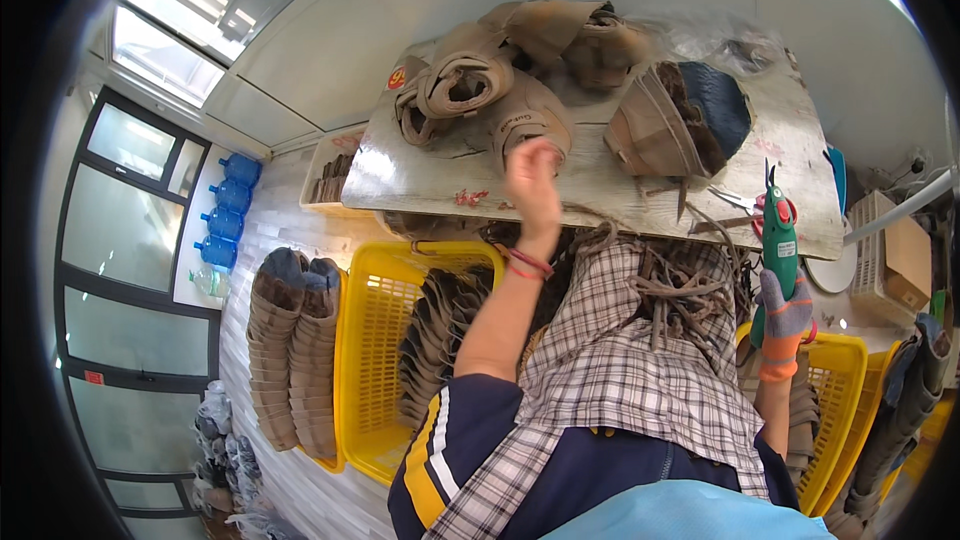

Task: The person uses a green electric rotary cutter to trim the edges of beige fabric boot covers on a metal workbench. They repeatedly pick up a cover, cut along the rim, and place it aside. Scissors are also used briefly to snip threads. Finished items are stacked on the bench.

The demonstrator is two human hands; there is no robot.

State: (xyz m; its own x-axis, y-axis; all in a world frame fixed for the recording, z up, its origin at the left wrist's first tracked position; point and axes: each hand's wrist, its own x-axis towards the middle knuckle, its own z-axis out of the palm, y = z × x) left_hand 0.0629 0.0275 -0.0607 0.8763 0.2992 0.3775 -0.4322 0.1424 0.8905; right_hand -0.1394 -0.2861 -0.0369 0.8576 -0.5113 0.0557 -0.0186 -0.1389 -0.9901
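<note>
My bare left hand (533, 185) is over the near edge of the table, its fingers curled in front of a rolled tan leather piece (530, 112). Whatever the fingers may pinch is hidden. My right hand (785, 310), in a grey and orange glove, is wrapped round green electric scissors (779, 240), whose narrow blades point away from me. More tan rolls with brown fuzzy lining (462, 85) lie at the far left of the table. A tan piece with a dark blue and brown fuzzy inside (680, 120) stands open to the right.
On the worn table (420, 175), small scissors (735, 200) lie at right, clear plastic (710, 40) behind. Yellow baskets (375, 340) hold stacked tan pieces on both sides of me. Brown strips (680, 285) hang over my checked apron. Blue water bottles (228, 210) stand far left.
</note>
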